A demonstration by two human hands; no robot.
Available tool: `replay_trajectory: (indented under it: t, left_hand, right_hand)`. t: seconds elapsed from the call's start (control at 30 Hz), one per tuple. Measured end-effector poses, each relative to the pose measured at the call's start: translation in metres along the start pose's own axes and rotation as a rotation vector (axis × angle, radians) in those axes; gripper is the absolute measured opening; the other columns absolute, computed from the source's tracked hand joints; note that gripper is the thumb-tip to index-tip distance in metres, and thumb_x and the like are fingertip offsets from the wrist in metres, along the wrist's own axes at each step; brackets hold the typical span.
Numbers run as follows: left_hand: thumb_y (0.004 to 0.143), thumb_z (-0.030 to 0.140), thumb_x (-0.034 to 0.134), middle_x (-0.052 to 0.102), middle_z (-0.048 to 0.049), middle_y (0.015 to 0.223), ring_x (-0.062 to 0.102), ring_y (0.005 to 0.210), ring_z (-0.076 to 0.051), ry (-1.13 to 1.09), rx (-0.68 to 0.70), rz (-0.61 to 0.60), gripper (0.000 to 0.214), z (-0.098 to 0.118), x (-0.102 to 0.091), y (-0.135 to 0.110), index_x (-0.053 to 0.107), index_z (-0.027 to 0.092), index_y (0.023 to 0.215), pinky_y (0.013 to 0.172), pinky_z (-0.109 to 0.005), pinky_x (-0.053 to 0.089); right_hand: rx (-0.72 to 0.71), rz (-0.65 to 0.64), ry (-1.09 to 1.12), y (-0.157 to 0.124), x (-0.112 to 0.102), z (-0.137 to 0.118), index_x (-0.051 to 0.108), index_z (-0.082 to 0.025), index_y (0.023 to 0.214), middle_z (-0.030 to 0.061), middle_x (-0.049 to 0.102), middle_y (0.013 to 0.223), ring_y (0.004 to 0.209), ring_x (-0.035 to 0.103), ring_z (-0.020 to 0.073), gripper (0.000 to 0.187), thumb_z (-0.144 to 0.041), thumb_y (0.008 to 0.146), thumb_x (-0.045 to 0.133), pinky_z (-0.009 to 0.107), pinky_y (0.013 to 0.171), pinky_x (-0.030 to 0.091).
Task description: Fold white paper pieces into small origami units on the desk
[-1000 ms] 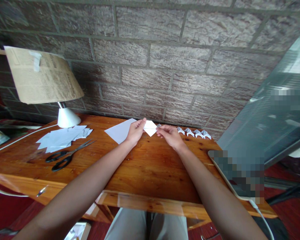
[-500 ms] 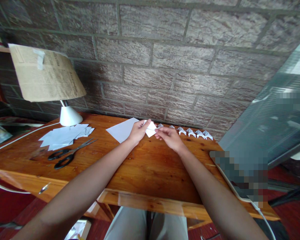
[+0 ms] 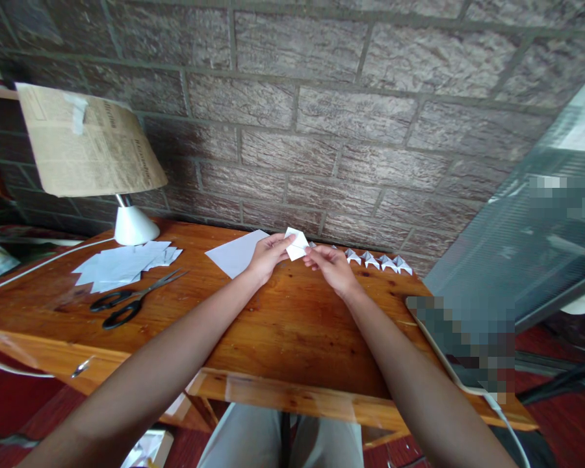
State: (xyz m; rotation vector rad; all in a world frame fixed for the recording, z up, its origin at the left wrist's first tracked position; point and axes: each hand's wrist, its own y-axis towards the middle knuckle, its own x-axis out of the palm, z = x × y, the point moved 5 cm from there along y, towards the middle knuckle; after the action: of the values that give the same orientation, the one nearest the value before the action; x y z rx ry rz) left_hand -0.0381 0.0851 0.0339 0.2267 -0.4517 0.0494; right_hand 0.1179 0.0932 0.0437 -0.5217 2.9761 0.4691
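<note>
A small folded piece of white paper [image 3: 296, 242] is held up between my two hands, above the far part of the wooden table [image 3: 292, 325]. My left hand [image 3: 269, 257] pinches its left side with the thumb on top. The fingertips of my right hand [image 3: 330, 265] are closed on its lower right corner. Just behind my left hand lies a larger white sheet [image 3: 234, 252]. To the right of my right hand, several folded white paper pieces [image 3: 370, 259] stand in a row along the wall, some partly hidden by that hand.
Black-handled scissors [image 3: 131, 302] lie on the left, blades slightly apart, near a pile of white paper pieces [image 3: 121, 265]. Behind them stands a lamp [image 3: 136, 224] with a newsprint shade. A tablet-like device [image 3: 448, 344] with a cable rests at the right edge. A brick wall [image 3: 292, 143] borders the back.
The folded paper has turned and been raised slightly, showing more of its face. My left thumb has shifted lower on it, and both hands still hold it.
</note>
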Motion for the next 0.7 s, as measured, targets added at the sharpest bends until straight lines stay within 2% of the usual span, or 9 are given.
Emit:
replay_trajectory:
  t: [0.23,0.43,0.6,0.7]
  left_hand:
    - [0.053,0.040,0.086,0.073,-0.0058,0.083,0.065,0.072,-0.016,-0.017,0.058,0.095,0.043,-0.001,-0.008,0.005,0.072,0.015,0.086,0.070,-0.030,0.049]
    - [0.057,0.043,0.084,0.074,-0.0073,0.085,0.065,0.071,-0.016,0.052,0.134,0.096,0.044,0.007,-0.005,0.004,0.071,0.014,0.087,0.067,-0.029,0.049]
    - [0.058,0.045,0.083,0.071,-0.0037,0.076,0.064,0.070,-0.016,0.056,0.046,0.161,0.059,0.002,-0.009,0.003,0.065,0.016,0.106,0.068,-0.030,0.050]
    - [0.054,0.038,0.087,0.071,-0.0039,0.080,0.066,0.075,-0.017,0.037,-0.007,0.101,0.062,-0.002,-0.007,0.002,0.064,0.016,0.108,0.075,-0.033,0.051]
  right_hand:
    - [0.040,-0.092,-0.100,-0.003,0.010,0.008,0.070,-0.019,0.077,0.0036,0.072,0.075,0.066,0.064,0.0134,0.040,-0.058,0.071,0.069,0.024,0.060,0.048]
    - [0.049,-0.090,-0.087,-0.003,0.011,0.008,0.069,-0.018,0.074,0.0035,0.071,0.074,0.066,0.063,0.0126,0.039,-0.057,0.071,0.069,0.024,0.061,0.048]
    - [0.055,-0.045,-0.065,0.000,0.007,0.010,0.068,-0.018,0.073,0.0031,0.071,0.072,0.063,0.063,0.0129,0.042,-0.060,0.069,0.070,0.025,0.060,0.049]
    - [0.054,-0.010,-0.055,0.000,0.003,0.011,0.068,-0.018,0.074,0.0032,0.071,0.073,0.063,0.062,0.0128,0.044,-0.062,0.069,0.069,0.025,0.060,0.049]
